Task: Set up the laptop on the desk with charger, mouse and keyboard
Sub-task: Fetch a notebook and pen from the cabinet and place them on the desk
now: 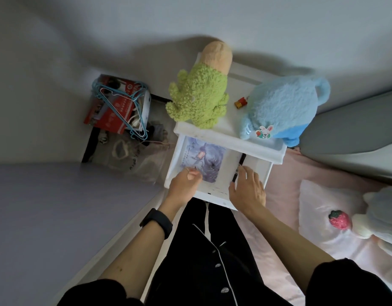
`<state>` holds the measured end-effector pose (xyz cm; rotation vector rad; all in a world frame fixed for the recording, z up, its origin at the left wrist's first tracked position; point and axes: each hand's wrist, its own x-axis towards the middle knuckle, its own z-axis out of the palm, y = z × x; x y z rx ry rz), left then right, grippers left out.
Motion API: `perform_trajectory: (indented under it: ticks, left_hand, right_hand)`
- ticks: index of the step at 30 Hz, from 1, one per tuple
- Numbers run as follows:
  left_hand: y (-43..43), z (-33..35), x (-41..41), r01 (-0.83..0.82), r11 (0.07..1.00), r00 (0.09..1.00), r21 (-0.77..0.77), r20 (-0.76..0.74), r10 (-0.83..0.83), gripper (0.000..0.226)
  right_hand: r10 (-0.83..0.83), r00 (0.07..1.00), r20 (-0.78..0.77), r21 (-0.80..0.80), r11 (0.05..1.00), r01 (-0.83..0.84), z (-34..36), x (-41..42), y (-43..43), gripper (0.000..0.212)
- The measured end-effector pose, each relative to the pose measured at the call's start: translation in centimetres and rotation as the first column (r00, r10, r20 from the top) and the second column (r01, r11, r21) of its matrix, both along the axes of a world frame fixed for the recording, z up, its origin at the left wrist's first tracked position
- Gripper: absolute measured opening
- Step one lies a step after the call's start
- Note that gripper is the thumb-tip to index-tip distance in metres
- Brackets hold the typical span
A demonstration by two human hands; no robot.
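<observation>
My left grip [186, 182] pinches the near corner of a printed sheet [204, 161] in the open white drawer [267, 171]. My right grip [248, 188] lies spread and empty beside a black pen [240, 166]. Beyond them sit two plush toys, green [199, 100] and blue [281, 109]. I see no laptop.

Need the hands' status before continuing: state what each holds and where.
Left hand pinches the near edge of the printed sheet in the drawer. Right hand rests open, holding nothing.
</observation>
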<state>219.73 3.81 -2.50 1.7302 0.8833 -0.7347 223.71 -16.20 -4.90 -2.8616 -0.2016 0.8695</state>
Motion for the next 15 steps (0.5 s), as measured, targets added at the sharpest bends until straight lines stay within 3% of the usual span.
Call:
perform_trajectory:
  ticks: [4,8,15]
  left_hand:
    - [-0.5,-3.4,3.0,0.024,0.992,0.999,0.121,0.019,-0.027,0.059]
    - [-0.2,-7.3,3.9,0.059,0.982,0.997,0.177,-0.06,-0.049,0.085]
    - [-1.8,-9.4,4.4,0.032,0.941,0.999,0.337,-0.04,-0.019,0.069]
  right_hand:
    - [-0.324,0.926,-0.192,0.019,0.943,0.333,-2.9,2.3,1.1,0.05]
    - [-0.451,0.873,-0.188,-0.011,0.889,0.457,-5.6,4.5,1.6,0.051]
    - [-0.404,0.885,-0.233,-0.122,0.915,0.385,-7.3,6.6,0.5,0.037]
